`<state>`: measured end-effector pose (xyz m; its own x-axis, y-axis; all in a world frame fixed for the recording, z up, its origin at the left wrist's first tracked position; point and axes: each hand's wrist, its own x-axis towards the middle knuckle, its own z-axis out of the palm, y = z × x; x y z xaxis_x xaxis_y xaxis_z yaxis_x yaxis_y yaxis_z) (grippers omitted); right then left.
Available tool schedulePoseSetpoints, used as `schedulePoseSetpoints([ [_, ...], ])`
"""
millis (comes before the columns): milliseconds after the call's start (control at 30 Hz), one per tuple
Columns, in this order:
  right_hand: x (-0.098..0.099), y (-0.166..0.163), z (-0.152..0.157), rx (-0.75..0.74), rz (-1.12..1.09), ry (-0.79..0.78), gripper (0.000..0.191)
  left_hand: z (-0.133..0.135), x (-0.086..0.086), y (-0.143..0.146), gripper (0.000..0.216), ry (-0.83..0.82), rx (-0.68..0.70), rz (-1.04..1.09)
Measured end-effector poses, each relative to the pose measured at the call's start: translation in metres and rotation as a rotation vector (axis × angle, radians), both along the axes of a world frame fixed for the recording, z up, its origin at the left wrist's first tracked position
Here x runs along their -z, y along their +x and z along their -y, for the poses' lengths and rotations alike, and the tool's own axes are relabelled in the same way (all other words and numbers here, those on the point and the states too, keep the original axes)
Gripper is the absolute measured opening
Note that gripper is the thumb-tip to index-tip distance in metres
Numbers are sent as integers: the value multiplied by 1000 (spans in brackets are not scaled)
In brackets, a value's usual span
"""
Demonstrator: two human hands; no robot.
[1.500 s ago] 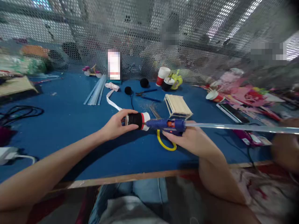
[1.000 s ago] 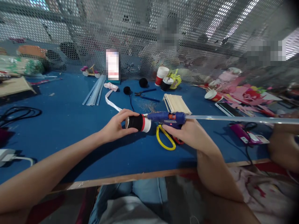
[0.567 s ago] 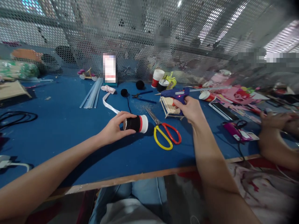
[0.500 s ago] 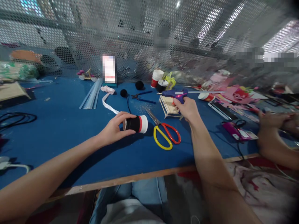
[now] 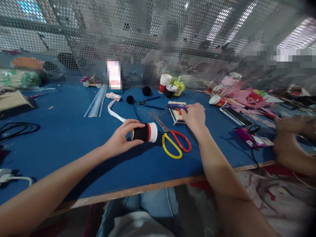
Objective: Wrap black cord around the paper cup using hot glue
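Observation:
My left hand (image 5: 122,137) grips a paper cup (image 5: 141,133) lying on its side above the blue table, its wall covered in black yarn with red and white bands showing at the right end. A black strand runs from the cup area to a small black yarn ball (image 5: 130,99). My right hand (image 5: 196,115) is closed round a blue glue gun (image 5: 174,106), its nozzle pointing left, at a small wooden-stick rack (image 5: 178,118). Between my hands lie scissors (image 5: 167,129) with one yellow and one red handle, blades slightly apart.
Pliers (image 5: 142,103), a second black ball (image 5: 146,91), stacked paper cups (image 5: 165,80), glue sticks (image 5: 95,102) and white ribbon (image 5: 116,113) lie farther back. Right are a phone (image 5: 235,116), a purple device (image 5: 250,137) and another person's arm (image 5: 288,144). Perforated metal mesh (image 5: 143,39) stands behind.
My right hand has lowered the glue gun and shifted it slightly left, down onto or just over the stick rack. My left hand and the cup have barely moved.

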<state>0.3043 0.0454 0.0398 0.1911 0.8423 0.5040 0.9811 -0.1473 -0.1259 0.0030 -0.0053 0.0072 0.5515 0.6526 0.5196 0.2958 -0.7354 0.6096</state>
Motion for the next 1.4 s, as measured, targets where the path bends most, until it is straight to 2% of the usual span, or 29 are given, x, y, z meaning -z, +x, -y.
schedulePoseSetpoints([
  [67,-10,-15,11,-201,-92,132,29,2,-2,0,43,34,1,-50],
  [133,-20,-34,22,-430,-269,124,31,3,-3,0,42,64,4,-97],
  [233,-28,-64,33,-682,-460,-185,42,5,-3,1,42,104,19,-139],
  [333,-26,-88,34,-833,-562,-483,46,6,-1,2,42,153,36,-158],
  [400,-22,-98,32,-901,-619,-587,42,7,-1,3,41,181,38,-173],
  [533,-13,-109,32,-889,-771,-530,29,9,-1,3,38,215,19,-217],
  [700,-11,-107,38,-838,-875,-418,28,9,-4,3,40,175,25,-210],
  [833,-16,-98,40,-866,-936,-340,29,7,-4,3,49,-7,46,-100],
  [1000,-21,-87,38,-801,-1005,-213,27,6,0,5,61,-307,78,110],
  [1233,-17,-86,32,-771,-924,-214,32,8,2,6,55,-514,147,151],
  [1400,-17,-87,31,-764,-824,-226,31,10,-2,7,55,-509,142,114],
])
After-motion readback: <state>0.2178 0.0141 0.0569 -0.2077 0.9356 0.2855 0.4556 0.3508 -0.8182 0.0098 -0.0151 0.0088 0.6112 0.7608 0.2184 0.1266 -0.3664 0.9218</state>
